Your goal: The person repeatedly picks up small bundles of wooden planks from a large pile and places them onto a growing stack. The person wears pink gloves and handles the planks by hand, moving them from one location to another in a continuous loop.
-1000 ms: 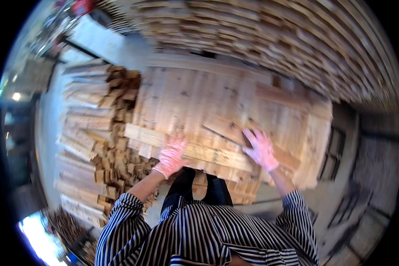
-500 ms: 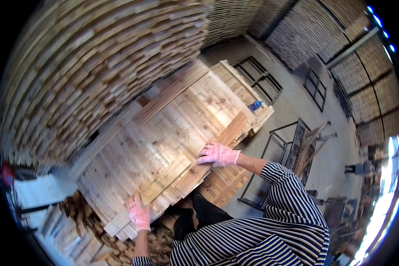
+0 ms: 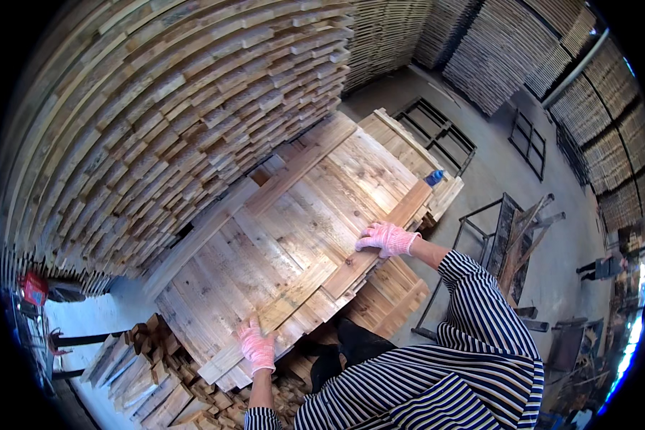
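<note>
A wide panel of pale planks [image 3: 294, 229] lies in front of me. At its near left end my left hand [image 3: 256, 347], in a pink and white glove, has its fingers and thumb about the end of a short yellowish board [image 3: 297, 292]. Farther right, my right hand [image 3: 388, 239], gloved alike, lies over a reddish board [image 3: 351, 272] along the near edge, its fingers bent over it. A second reddish board [image 3: 301, 168] lies along the panel's far edge. The fingertips' undersides are hidden.
A tall stack of wooden slats [image 3: 193, 129] rises at the far left. Wood offcuts [image 3: 154, 380] are heaped at lower left. A blue bottle [image 3: 435, 177] stands on more boards beyond the panel. To the right are a metal rack [image 3: 502, 236] with planks and black frames [image 3: 437, 132] on the floor.
The whole view has shifted, so the panel and hands appear farther right. Both hands keep their places on the same boards.
</note>
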### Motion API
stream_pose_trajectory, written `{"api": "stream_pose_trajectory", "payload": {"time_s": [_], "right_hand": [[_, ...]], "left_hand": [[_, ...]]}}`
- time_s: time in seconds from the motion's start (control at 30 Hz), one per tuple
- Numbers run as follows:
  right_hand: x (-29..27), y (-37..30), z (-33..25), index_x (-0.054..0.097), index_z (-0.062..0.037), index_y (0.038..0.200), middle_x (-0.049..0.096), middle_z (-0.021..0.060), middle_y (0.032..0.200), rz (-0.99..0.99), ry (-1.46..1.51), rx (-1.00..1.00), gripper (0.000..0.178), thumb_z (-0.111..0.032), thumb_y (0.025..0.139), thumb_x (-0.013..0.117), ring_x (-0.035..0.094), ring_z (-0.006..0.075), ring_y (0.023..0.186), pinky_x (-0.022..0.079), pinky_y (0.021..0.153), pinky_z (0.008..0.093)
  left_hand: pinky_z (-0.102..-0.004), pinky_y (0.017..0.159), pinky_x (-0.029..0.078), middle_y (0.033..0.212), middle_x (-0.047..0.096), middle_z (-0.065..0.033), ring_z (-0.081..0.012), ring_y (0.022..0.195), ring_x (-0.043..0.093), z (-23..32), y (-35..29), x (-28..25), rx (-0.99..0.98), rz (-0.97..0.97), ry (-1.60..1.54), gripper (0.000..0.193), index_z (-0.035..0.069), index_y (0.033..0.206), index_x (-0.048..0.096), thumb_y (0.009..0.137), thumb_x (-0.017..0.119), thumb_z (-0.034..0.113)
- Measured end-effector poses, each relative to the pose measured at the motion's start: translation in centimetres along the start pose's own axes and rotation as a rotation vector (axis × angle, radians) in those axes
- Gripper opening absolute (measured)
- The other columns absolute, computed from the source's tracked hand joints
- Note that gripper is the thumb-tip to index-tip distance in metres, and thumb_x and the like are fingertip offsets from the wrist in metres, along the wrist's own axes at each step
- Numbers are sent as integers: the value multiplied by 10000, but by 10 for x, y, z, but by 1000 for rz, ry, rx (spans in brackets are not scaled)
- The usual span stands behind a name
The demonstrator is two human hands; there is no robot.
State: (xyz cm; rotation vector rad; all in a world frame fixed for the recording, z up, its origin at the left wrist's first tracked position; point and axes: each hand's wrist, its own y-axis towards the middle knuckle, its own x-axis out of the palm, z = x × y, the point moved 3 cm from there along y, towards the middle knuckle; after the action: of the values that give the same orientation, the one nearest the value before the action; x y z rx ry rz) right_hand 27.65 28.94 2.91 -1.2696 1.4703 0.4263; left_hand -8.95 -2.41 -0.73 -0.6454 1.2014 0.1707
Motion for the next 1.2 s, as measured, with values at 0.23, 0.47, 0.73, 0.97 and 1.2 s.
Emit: {"api": "stream_pose_trajectory", "payload": {"time_s": [0.23, 0.47, 0.73, 0.97, 1.2], "right_hand": [[-47, 90, -19, 512, -212, 1446, 503, 138, 1479, 87, -35, 20, 716, -308, 797, 798, 572, 368, 1266, 498, 1045, 447], [-106, 269, 62, 350, -240, 1577, 327, 152, 1641, 121, -255, 294, 835, -161, 846, 744, 542, 361, 1342, 503, 1065, 416], [-122, 281, 92, 368, -294, 1574, 317, 122, 1658, -2, -157, 338, 824, -75, 845, 685, 527, 344, 1369, 485, 1092, 428], [-108, 289, 106, 482, -144, 1523, 470, 202, 1543, 253, 10, 143, 744, -123, 813, 706, 427, 368, 1438, 372, 1192, 453], [-105, 278, 61, 248, -212, 1618, 328, 253, 1603, 176, -485, 334, 1021, -39, 739, 739, 498, 441, 1353, 473, 1088, 506]], "left_hand": [[-574, 1226, 208, 1364, 546, -121, -365, 1375, 411, 6, -4, -8, -10, 99, -61, 828, 155, 1427, 526, 691, 851, 347], [-597, 1231, 185, 1340, 538, -75, -325, 1349, 423, 9, -2, -6, -16, 122, -108, 865, 166, 1385, 540, 609, 898, 295], [-602, 1240, 178, 1327, 542, -61, -321, 1344, 434, 13, 3, -13, -38, 107, -116, 856, 177, 1381, 554, 606, 901, 293], [-470, 1213, 314, 1480, 523, -115, -371, 1421, 422, 11, -12, -2, -168, 58, -166, 797, 179, 1464, 521, 738, 827, 307], [-566, 1220, 217, 1423, 556, -87, -317, 1421, 434, 8, -2, 14, -167, 179, -29, 694, 192, 1420, 553, 756, 746, 236]]}}
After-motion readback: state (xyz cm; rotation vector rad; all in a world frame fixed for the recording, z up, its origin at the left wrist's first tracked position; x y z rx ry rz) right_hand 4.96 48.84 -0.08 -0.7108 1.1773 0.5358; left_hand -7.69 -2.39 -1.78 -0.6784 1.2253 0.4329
